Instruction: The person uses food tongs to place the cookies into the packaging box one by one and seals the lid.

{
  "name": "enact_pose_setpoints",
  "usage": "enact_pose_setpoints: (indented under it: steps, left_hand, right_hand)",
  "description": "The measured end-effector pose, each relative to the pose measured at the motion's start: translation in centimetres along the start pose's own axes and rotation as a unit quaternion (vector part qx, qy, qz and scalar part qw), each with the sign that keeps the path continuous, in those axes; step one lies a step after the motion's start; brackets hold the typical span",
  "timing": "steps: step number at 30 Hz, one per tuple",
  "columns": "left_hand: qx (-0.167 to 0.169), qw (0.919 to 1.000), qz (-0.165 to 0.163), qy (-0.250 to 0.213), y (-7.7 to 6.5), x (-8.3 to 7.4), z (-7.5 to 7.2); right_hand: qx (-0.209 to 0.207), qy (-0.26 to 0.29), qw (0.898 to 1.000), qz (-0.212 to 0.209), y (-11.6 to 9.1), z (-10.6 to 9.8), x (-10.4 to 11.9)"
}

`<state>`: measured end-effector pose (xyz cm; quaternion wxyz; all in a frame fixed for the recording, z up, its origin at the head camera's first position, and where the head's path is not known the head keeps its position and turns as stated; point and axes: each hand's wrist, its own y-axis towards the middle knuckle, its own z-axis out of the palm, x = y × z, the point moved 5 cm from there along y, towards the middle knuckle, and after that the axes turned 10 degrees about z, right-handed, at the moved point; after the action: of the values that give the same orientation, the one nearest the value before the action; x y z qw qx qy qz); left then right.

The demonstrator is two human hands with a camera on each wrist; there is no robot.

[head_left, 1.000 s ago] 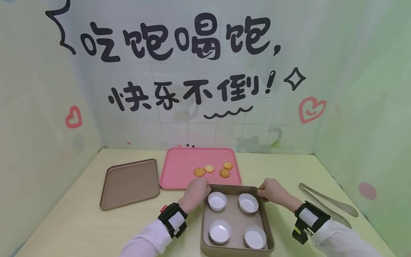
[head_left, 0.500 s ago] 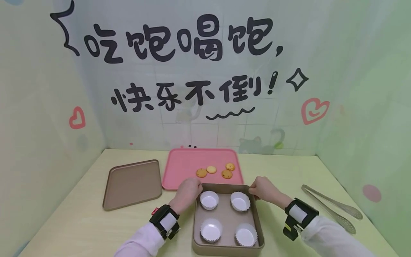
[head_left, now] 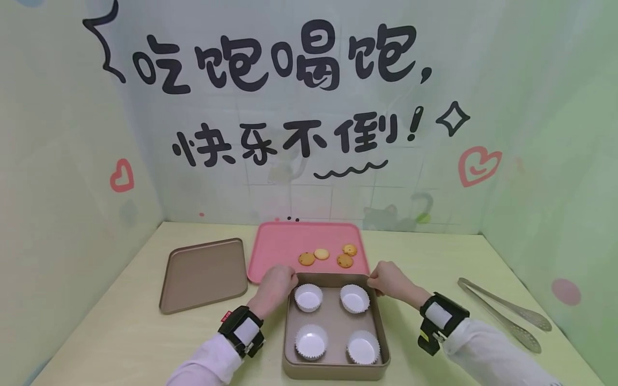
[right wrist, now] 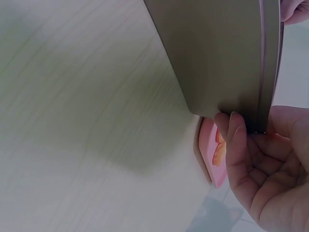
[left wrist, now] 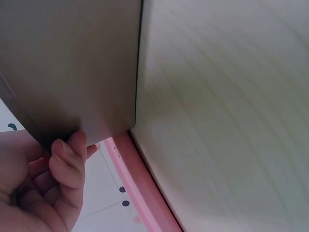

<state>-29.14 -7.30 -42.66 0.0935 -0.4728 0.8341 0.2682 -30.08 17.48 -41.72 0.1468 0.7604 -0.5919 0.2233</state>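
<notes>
Both hands and the deep brown pan point(head_left: 333, 316) have slid leftward relative to the pink tray behind since the earlier head view. At the front of the table point(head_left: 130, 338), the pan holds four white paper cups point(head_left: 311, 342); whether its base touches the wood cannot be told. It looks like stiff metal, probably light enough for two hands, though the smooth walls may slip; the cups seem soft, nearly weightless and likely to skid if tilted. The left hand point(head_left: 274, 284) and right hand point(head_left: 391, 280) each clamp the rim at a far corner, fingers bent against the outer wall. Gripping halfway along the sides would probably balance the near end better. Beyond lies the pink tray point(head_left: 275, 246) with cookies point(head_left: 345, 261); a flat brown tray point(head_left: 205, 279) sits left, tongs point(head_left: 531, 316) right.
</notes>
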Motion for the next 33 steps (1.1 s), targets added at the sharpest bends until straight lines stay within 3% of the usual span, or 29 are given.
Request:
enact_pose_setpoints:
  steps: [15,21,33]
  left_hand:
    - [-0.020,0.9998,-0.004,0.004,-0.9,1.0,-0.9]
    - [-0.019,0.9995,-0.027,-0.004,-1.0,1.3,-0.9]
    - [0.010,0.9980,-0.047,0.040,-3.6,-0.7,-1.4]
  right_hand:
    - [0.000,0.009,0.999,0.043,0.9,0.9,1.0]
    - [-0.013,0.001,0.998,0.069,0.9,1.2,1.2]
    - [-0.022,0.010,0.997,0.076,0.7,1.4,1.3]
